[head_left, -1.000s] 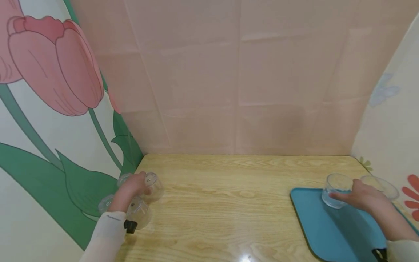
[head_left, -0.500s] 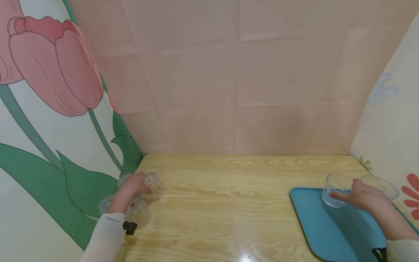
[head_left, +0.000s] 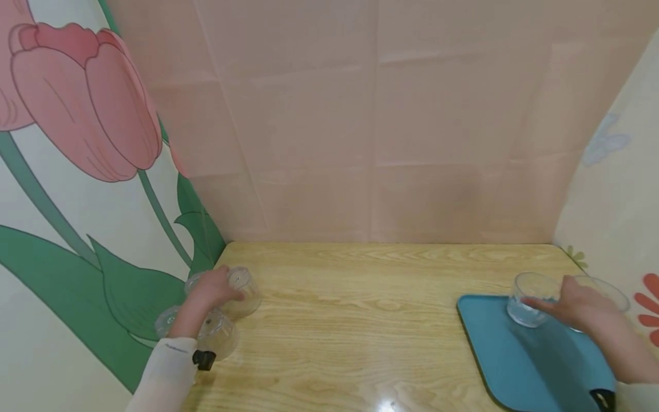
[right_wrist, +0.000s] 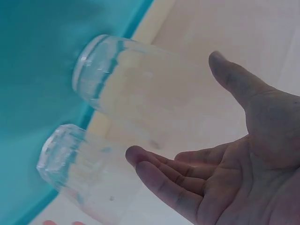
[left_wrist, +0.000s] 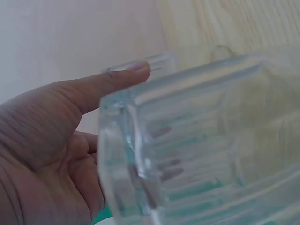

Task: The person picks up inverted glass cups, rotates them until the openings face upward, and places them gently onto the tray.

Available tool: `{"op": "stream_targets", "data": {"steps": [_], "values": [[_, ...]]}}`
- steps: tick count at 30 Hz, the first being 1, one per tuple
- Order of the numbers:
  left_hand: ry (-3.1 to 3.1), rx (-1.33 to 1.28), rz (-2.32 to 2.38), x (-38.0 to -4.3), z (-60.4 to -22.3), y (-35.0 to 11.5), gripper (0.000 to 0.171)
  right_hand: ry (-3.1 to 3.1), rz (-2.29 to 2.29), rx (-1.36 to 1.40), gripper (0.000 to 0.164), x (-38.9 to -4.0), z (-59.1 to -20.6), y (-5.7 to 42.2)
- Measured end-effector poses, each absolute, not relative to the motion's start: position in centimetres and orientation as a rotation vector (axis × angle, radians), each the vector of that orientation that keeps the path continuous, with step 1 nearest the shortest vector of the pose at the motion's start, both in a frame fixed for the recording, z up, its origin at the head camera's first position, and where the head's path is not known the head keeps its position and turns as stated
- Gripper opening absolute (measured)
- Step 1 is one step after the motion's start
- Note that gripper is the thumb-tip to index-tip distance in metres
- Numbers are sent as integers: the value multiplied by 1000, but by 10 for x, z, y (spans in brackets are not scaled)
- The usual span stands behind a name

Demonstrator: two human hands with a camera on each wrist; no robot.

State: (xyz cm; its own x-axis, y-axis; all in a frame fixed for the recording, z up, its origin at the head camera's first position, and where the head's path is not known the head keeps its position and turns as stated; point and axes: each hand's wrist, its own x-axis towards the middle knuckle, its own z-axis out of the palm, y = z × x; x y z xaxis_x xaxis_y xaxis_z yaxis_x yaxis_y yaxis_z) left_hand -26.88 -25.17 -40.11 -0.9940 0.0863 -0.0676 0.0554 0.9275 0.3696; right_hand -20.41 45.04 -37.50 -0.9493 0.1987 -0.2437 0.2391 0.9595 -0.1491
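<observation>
On the left of the table, several clear plastic cups stand upside down. My left hand (head_left: pixel 208 292) reaches over them and grips the far right cup (head_left: pixel 244 292), thumb on its near side. In the left wrist view a nearer cup (left_wrist: pixel 201 140) covers much of the view, and some fingers show blurred through it. My right hand (head_left: pixel 587 309) hovers at the blue tray (head_left: pixel 546 366), fingers spread and holding nothing. An upright clear cup (head_left: pixel 530 312) is left of it; a second upright cup (right_wrist: pixel 61 159) is partly hidden behind the hand in the head view.
Wood-grain table (head_left: pixel 350 332) lies between the cup group and the tray. A pink sheet (head_left: pixel 370 143) hangs along the back edge. Walls with painted flowers (head_left: pixel 87 103) close off both sides.
The cup in my left hand has shifted slightly up and to the right. My right hand has lifted a little and moved right, away from the left tray cup.
</observation>
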Motion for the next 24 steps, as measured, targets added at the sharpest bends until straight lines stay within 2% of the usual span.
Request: {"op": "stream_targets", "data": {"steps": [4, 24], "values": [[3025, 127, 588, -268, -399, -250, 86, 2956, -267, 352, 131, -202, -365, 444], [3051, 227, 912, -248, -373, -223, 83, 3160, -396, 43, 107, -193, -332, 386]]}}
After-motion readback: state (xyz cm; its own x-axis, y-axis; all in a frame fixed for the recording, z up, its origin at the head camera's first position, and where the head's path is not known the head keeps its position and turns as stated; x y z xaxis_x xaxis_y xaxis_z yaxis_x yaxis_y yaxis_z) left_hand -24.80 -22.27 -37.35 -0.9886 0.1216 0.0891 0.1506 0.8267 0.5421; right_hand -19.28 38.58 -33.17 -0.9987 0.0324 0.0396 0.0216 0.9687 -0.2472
